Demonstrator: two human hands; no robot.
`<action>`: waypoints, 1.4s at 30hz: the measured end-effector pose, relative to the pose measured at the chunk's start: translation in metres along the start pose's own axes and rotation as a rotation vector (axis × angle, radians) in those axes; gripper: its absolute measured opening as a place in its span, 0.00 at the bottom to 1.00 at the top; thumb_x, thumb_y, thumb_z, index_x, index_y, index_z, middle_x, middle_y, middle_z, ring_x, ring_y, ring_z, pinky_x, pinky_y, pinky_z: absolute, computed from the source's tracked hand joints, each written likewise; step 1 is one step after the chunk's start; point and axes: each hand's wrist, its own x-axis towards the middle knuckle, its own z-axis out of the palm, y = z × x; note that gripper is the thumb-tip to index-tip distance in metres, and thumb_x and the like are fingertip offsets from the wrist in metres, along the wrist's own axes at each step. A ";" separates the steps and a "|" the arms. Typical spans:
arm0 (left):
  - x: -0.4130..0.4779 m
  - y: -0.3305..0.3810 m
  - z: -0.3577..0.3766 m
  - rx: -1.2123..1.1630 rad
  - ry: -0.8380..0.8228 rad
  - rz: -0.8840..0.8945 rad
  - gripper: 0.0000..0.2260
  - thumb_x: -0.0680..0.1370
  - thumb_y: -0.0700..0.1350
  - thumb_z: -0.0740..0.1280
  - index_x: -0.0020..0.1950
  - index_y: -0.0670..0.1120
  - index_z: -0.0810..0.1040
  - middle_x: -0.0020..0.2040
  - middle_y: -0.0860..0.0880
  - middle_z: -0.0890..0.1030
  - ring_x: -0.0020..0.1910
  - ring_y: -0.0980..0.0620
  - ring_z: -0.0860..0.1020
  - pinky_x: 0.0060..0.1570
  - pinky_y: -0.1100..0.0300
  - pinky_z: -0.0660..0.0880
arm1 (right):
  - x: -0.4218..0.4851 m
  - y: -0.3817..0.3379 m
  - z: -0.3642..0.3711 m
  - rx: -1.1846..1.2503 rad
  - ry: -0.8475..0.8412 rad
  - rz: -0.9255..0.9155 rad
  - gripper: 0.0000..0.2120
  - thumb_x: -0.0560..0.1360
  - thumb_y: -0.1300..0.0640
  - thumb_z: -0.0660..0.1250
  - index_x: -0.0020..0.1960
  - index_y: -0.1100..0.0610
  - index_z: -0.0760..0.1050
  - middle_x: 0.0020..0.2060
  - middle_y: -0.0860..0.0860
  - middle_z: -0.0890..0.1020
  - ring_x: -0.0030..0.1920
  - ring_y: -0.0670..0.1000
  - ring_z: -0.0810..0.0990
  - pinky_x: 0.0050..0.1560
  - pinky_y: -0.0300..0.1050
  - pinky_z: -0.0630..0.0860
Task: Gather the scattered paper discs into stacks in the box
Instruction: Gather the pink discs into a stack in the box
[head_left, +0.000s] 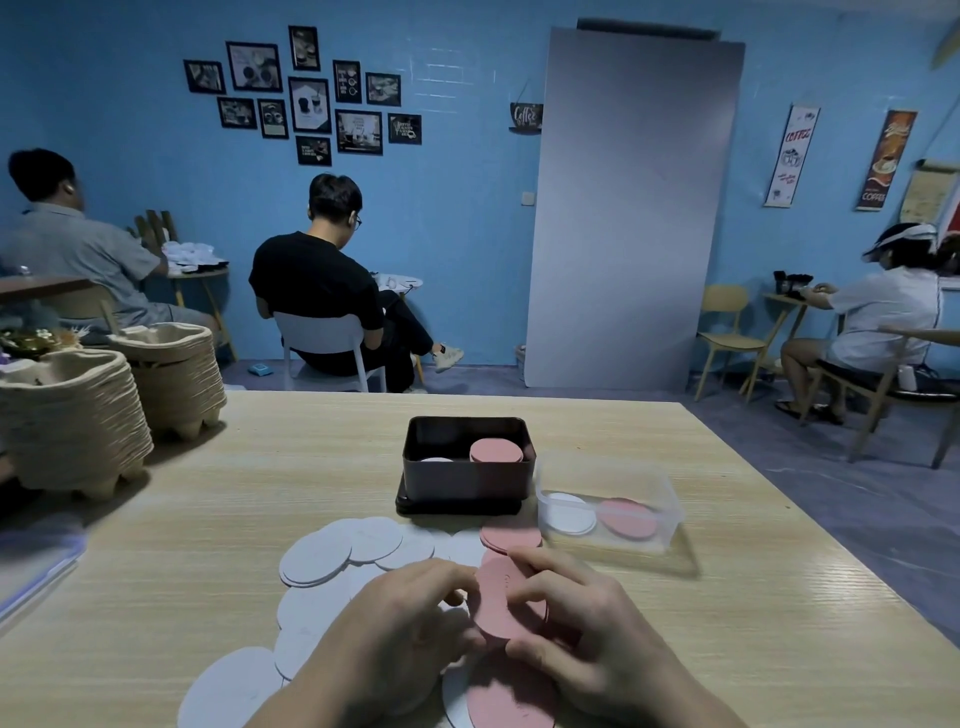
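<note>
Grip: L hand (410, 618) & R hand (587, 623) both pinch matte round pink disc stack (501, 603) before dark rectangular box (467, 483).

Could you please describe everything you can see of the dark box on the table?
The dark box is rectangular with rounded corners, dark brown to black, and looks like tin. It stands upright and open in the middle of the table, on a wider dark base that may be its lid. Inside, a pink stack of discs rises near the rim at the right, and a lower white stack lies at the left. A clear tub sits close on its right.
</note>
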 end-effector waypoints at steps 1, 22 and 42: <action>0.000 0.001 -0.001 0.002 0.008 0.004 0.10 0.75 0.52 0.71 0.54 0.58 0.76 0.48 0.61 0.81 0.46 0.61 0.79 0.41 0.60 0.80 | 0.000 0.000 0.000 0.003 0.000 -0.001 0.12 0.77 0.43 0.74 0.53 0.51 0.80 0.73 0.41 0.74 0.70 0.41 0.75 0.64 0.32 0.71; 0.000 0.001 -0.001 0.065 -0.003 0.076 0.06 0.76 0.51 0.73 0.52 0.57 0.81 0.59 0.63 0.82 0.50 0.62 0.82 0.42 0.63 0.80 | -0.003 0.002 0.003 -0.117 -0.055 0.077 0.15 0.71 0.38 0.77 0.49 0.46 0.78 0.64 0.43 0.78 0.64 0.39 0.76 0.60 0.44 0.77; 0.015 0.021 -0.016 0.458 -0.051 0.161 0.08 0.78 0.56 0.64 0.45 0.54 0.78 0.40 0.58 0.78 0.39 0.52 0.76 0.45 0.61 0.65 | -0.037 0.003 -0.025 -0.144 0.034 0.260 0.16 0.69 0.39 0.76 0.50 0.46 0.80 0.62 0.41 0.80 0.65 0.37 0.76 0.62 0.40 0.74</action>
